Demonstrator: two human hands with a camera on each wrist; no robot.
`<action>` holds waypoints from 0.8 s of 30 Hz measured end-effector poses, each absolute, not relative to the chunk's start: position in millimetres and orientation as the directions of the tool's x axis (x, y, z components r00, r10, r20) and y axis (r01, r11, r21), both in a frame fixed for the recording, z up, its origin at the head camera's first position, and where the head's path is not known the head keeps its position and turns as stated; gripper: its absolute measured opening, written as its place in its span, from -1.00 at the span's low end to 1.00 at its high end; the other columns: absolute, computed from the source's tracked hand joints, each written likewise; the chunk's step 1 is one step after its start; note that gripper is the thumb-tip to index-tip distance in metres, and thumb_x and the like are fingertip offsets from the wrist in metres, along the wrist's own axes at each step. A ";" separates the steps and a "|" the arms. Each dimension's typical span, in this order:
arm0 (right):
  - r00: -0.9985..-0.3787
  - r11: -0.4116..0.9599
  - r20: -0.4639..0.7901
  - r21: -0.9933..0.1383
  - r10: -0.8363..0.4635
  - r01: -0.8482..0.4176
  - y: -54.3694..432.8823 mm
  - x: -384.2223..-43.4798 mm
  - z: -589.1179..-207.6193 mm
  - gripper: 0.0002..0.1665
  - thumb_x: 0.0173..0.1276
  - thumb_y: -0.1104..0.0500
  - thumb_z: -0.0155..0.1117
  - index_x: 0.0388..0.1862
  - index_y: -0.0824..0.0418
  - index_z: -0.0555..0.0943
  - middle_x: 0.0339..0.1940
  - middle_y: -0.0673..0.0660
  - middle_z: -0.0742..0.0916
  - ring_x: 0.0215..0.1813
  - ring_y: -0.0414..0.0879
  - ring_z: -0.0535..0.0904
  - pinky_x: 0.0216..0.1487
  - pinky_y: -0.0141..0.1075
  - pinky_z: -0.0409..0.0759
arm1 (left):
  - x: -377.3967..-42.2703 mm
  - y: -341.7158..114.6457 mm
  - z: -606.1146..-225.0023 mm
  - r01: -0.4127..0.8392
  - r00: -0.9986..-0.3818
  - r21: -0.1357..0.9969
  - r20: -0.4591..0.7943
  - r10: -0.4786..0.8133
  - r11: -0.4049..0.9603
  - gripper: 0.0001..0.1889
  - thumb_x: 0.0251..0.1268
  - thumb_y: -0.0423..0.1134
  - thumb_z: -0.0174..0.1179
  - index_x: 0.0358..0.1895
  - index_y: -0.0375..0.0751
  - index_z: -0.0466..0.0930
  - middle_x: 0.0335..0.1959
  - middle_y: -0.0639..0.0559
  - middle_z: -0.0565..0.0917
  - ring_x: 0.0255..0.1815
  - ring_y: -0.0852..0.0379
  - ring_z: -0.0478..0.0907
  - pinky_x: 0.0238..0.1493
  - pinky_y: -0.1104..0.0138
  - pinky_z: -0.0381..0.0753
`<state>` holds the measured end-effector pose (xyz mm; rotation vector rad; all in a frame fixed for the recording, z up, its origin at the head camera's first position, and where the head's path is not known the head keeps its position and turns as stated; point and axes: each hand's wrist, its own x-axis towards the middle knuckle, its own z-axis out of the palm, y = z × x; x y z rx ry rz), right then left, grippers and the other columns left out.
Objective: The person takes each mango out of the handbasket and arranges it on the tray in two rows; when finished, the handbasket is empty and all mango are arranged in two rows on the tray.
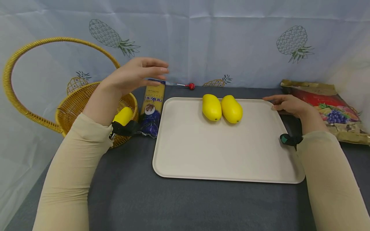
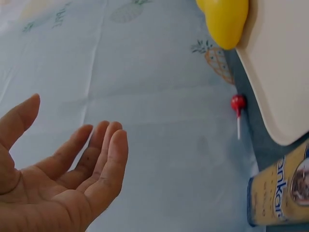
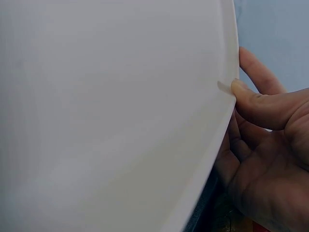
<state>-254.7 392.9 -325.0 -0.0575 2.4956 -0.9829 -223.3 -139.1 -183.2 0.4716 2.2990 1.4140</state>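
Head view shows the left hand (image 1: 138, 73) raised near the packet (image 1: 151, 107), fingers relaxed, holding nothing; the right hand (image 1: 292, 105) pinches one corner of the tray (image 1: 228, 150), which lies under two fruits (image 1: 212, 107).

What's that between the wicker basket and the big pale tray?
A blue-and-gold packet with "ankara"-like lettering lies between the basket and the tray; the head view shows this.
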 end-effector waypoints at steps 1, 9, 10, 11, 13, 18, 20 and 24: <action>-0.896 0.743 -0.397 -0.657 -0.200 0.125 392.7 -254.6 -324.9 -0.34 0.55 0.21 0.05 0.58 0.12 0.18 -0.22 0.00 0.52 -0.16 -0.25 0.51 -0.08 -0.54 0.63 | -222.5 -142.9 -182.4 0.080 -0.865 0.898 -0.152 0.478 0.432 -0.41 0.51 -0.04 0.04 0.51 -0.10 0.20 0.56 -0.07 0.23 0.49 -0.04 0.31 0.55 0.06 0.31; -0.895 0.759 -0.400 -0.640 -0.196 0.120 391.2 -254.5 -324.4 -0.34 0.55 0.20 0.04 0.57 0.16 0.16 -0.16 0.02 0.51 -0.12 -0.23 0.52 -0.08 -0.56 0.62 | -224.1 -177.7 -179.0 0.111 -0.869 0.888 -0.130 0.477 0.446 -0.41 0.47 -0.02 0.09 0.49 -0.08 0.25 0.51 -0.08 0.28 0.38 0.06 0.40 0.49 0.14 0.40; -0.896 0.761 -0.400 -0.638 -0.195 0.119 391.1 -254.4 -324.2 -0.34 0.55 0.20 0.04 0.57 0.16 0.16 -0.16 0.03 0.51 -0.11 -0.23 0.52 -0.09 -0.56 0.61 | -225.1 -182.9 -179.3 0.115 -0.869 0.886 -0.130 0.478 0.449 -0.41 0.48 -0.02 0.08 0.49 -0.09 0.24 0.52 -0.08 0.28 0.37 0.07 0.41 0.47 0.17 0.43; -0.896 0.762 -0.400 -0.637 -0.194 0.119 390.9 -254.4 -324.1 -0.34 0.55 0.20 0.04 0.57 0.16 0.16 -0.16 0.03 0.51 -0.11 -0.23 0.52 -0.09 -0.56 0.61 | -226.0 -188.0 -179.8 0.113 -0.870 0.887 -0.130 0.476 0.448 -0.41 0.48 -0.03 0.08 0.49 -0.09 0.25 0.52 -0.08 0.28 0.36 0.09 0.41 0.45 0.22 0.46; -0.897 0.762 -0.398 -0.636 -0.193 0.118 390.7 -254.3 -323.9 -0.34 0.55 0.20 0.04 0.57 0.16 0.17 -0.15 0.03 0.51 -0.11 -0.23 0.52 -0.09 -0.56 0.61 | -228.0 -198.6 -181.1 0.113 -0.871 0.884 -0.131 0.474 0.453 -0.41 0.49 -0.04 0.07 0.49 -0.09 0.23 0.51 -0.07 0.28 0.37 0.10 0.42 0.37 0.32 0.53; -0.898 0.760 -0.397 -0.638 -0.189 0.122 390.4 -254.4 -324.0 -0.34 0.55 0.20 0.04 0.57 0.16 0.17 -0.15 0.02 0.51 -0.11 -0.24 0.52 -0.09 -0.56 0.61 | -233.4 -223.3 -186.6 0.114 -0.876 0.892 -0.117 0.467 0.437 -0.44 0.52 -0.08 0.03 0.49 -0.14 0.23 0.40 0.05 0.38 0.29 0.20 0.48 0.17 0.50 0.61; -0.899 0.760 -0.397 -0.638 -0.187 0.124 390.7 -254.6 -324.3 -0.34 0.55 0.20 0.05 0.57 0.16 0.17 -0.15 0.02 0.51 -0.11 -0.23 0.52 -0.09 -0.56 0.61 | -235.8 -232.4 -189.6 0.114 -0.879 0.897 -0.109 0.464 0.427 -0.45 0.53 -0.11 0.02 0.49 -0.17 0.23 0.34 0.13 0.42 0.24 0.26 0.52 0.13 0.52 0.62; -0.898 0.764 -0.399 -0.634 -0.187 0.122 391.7 -255.5 -324.8 -0.34 0.55 0.19 0.05 0.57 0.15 0.17 -0.14 0.03 0.51 -0.10 -0.22 0.51 -0.09 -0.56 0.61 | -240.7 -249.7 -195.5 0.095 -0.886 0.901 -0.118 0.449 0.424 -0.43 0.55 -0.12 -0.01 0.51 -0.20 0.17 0.26 0.21 0.47 0.20 0.31 0.56 0.09 0.54 0.62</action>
